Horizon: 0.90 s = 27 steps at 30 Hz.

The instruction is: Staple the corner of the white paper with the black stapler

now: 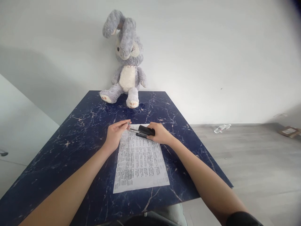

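A black stapler [146, 130] lies in my right hand [161, 133], whose fingers and thumb wrap round its rear end. Its jaws are apart, and a thin metal strip shows between them, pointing left. Close to the stapler's front end is my left hand [114, 133], thumb and fingertips pinched together. Something small may be between those fingertips, but it is too tiny to make out. Beneath both hands lies a sheet of paper [143, 171] covered with dense dark print, its upper edge partly hidden by the hands and stapler.
The sheet rests on a dark blue marble-patterned table [89, 135]. A grey plush rabbit [128, 78] sits at the table's far edge against a pale wall. On the floor to the right lie a clear plastic item [222, 128] and a brown box [289, 131].
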Motion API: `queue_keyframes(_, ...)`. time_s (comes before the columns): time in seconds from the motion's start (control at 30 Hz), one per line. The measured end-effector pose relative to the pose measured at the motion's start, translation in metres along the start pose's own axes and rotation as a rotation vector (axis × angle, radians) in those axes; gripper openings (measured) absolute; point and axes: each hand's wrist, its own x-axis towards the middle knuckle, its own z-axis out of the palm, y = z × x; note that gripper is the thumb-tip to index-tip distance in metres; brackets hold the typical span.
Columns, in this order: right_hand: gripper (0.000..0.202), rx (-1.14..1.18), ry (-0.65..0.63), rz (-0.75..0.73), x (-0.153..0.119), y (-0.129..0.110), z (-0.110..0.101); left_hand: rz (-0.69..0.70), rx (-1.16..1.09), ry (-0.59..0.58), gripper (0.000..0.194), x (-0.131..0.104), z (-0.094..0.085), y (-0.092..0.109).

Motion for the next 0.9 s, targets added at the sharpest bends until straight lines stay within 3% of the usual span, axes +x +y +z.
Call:
queue_keyframes(0.1, 0.045, 0.005, 0.162, -0.171, -0.001, -0.005, 0.0, 0.041, 0.054, -0.088, 0.037, -0.005, 0.001, 0.006)
queue_keyframes(0.17, 0.051, 0.006, 0.286, -0.332, -0.002, -0.008, 0.0, 0.035, 0.052, -0.167, 0.039, -0.009, 0.002, 0.009)
queue_keyframes(0.3, 0.026, -0.004, 0.302, -0.577, -0.005, -0.016, 0.009, 0.012, 0.03, -0.31, 0.037, -0.013, 0.005, 0.01)
queue_keyframes(0.43, 0.019, 0.056, 0.364, -0.623, -0.003, -0.021, 0.019, 0.014, 0.063, -0.345, 0.037, -0.016, 0.007, 0.011)
queue_keyframes(0.53, 0.013, 0.143, 0.496, -0.437, -0.001, -0.014, 0.007, 0.144, 0.217, -0.181, 0.025, -0.013, 0.0, 0.014)
queue_keyframes(0.63, 0.007, 0.101, 0.618, 0.007, -0.001, 0.013, -0.013, 0.312, 0.579, 0.155, 0.02, -0.005, -0.015, 0.013)
queue_keyframes(0.7, 0.007, -0.026, 0.595, 0.322, -0.003, 0.038, -0.023, 0.343, 0.867, 0.272, 0.024, 0.001, -0.025, 0.008)
queue_keyframes(0.8, 0.008, -0.066, 0.496, 0.604, -0.004, 0.073, -0.025, 0.273, 1.193, 0.242, 0.035, 0.007, -0.034, -0.005)
queue_keyframes(0.9, 0.008, -0.029, 0.431, 0.646, -0.006, 0.089, -0.019, 0.223, 1.331, 0.113, 0.03, 0.009, -0.038, -0.015)
